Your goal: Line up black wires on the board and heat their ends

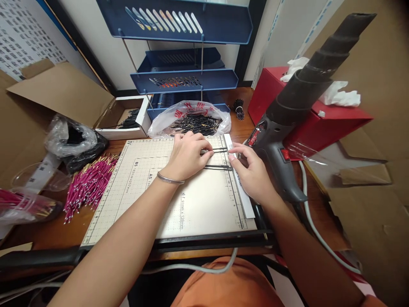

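My left hand (pixel 190 154), with a metal bangle at its wrist, lies over a cream paper trimmer board (pixel 166 213) printed with grid lines. Its thumb and fingers close on thin black wires (pixel 220 150) that stick out to the right. At the other end of those wires, my right hand (pixel 251 170) has its thumb and index finger near the tips, by a white strip (pixel 245 202) along the board's right side. Whether the right fingers grip the wires is hard to see. A second group of black wires (pixel 220 167) lies on the board just nearer to me.
A plastic bag of black wires (pixel 198 123) sits behind the board. Pink wires (pixel 91 183) are heaped at left, near an open white box (pixel 123 119). A heat gun (pixel 284 132) stands at right before a red box (pixel 270 91). Blue shelves (pixel 185 81) rise behind.
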`<state>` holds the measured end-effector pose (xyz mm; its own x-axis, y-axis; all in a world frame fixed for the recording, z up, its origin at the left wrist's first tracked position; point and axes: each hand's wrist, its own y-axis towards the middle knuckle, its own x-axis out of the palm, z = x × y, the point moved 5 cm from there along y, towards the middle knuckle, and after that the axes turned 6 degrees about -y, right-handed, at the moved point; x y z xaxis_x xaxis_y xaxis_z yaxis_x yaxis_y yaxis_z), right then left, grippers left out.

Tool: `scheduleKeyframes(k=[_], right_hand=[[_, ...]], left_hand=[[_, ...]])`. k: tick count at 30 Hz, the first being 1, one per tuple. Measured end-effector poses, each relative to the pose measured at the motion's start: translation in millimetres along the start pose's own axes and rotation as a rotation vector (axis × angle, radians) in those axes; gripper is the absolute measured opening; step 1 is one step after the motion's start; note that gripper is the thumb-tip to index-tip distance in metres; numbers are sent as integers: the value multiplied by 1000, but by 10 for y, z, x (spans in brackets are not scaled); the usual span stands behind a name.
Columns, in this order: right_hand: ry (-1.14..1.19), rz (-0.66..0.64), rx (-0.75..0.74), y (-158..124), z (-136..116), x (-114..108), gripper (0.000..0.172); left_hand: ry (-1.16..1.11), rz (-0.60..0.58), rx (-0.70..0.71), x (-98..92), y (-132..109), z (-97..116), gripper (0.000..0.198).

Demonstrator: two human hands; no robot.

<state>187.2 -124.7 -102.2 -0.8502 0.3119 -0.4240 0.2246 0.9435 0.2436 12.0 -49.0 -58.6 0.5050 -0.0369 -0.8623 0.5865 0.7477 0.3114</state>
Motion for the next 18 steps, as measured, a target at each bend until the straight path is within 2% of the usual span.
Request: scheduleKeyframes(k=[7, 14, 18], right_hand=[[-8, -10, 9, -9, -11, 1, 28], [18, -17, 25, 8, 3, 15, 29], [30, -16, 27, 17, 31, 30, 31]], left_hand=[[35, -12, -42, 14, 24, 32, 16], [79, 48, -2, -11, 25, 71, 17], [100, 24, -2, -6, 16, 75, 18]])
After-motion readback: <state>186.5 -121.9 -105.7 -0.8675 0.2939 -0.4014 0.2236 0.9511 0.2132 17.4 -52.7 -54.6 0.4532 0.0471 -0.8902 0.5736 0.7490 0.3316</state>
